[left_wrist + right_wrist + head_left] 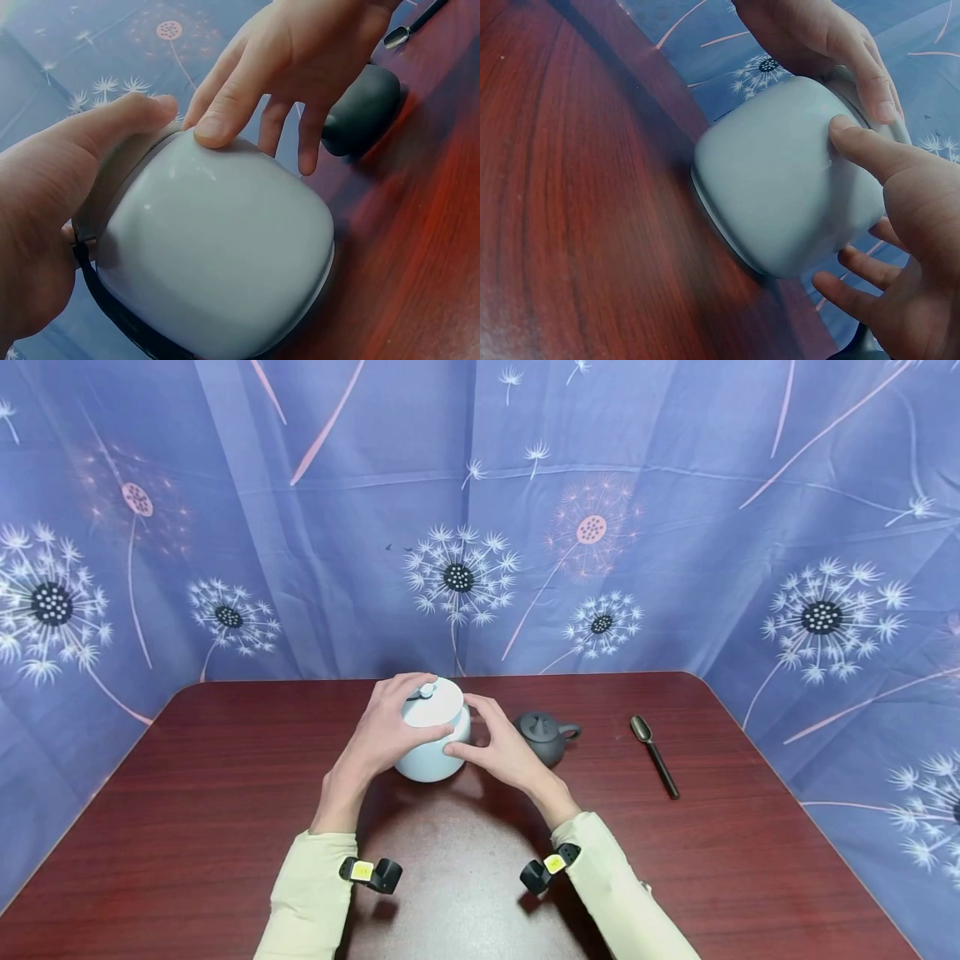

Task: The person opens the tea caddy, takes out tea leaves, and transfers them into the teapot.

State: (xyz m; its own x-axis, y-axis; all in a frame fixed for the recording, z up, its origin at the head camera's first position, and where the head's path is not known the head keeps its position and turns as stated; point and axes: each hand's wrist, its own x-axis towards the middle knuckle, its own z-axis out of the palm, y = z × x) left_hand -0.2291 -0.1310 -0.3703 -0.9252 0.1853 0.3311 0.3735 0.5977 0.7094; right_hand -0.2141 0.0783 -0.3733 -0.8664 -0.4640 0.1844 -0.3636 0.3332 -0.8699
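Observation:
A white lidded pot point(431, 762) stands near the table's far edge, with a small knob point(427, 690) on its lid. My left hand point(381, 727) spans the lid, its thumb along the near rim and its fingers reaching over the far rim. The right hand point(501, 745) grips the pot's right side. Its thumb point(862, 146) presses the wall near the top, and its other fingers spread round the side. A black curved strip point(124, 319) runs along the pot on the left hand's side. My palms hide part of the lid.
Just right of the right hand sits a dark clay teapot point(542, 739), partly covered by that hand. Farther right lies a spoon point(655, 756) with a dark handle. A blue dandelion-print cloth point(360, 568) hangs behind the red-brown wooden table point(187, 827).

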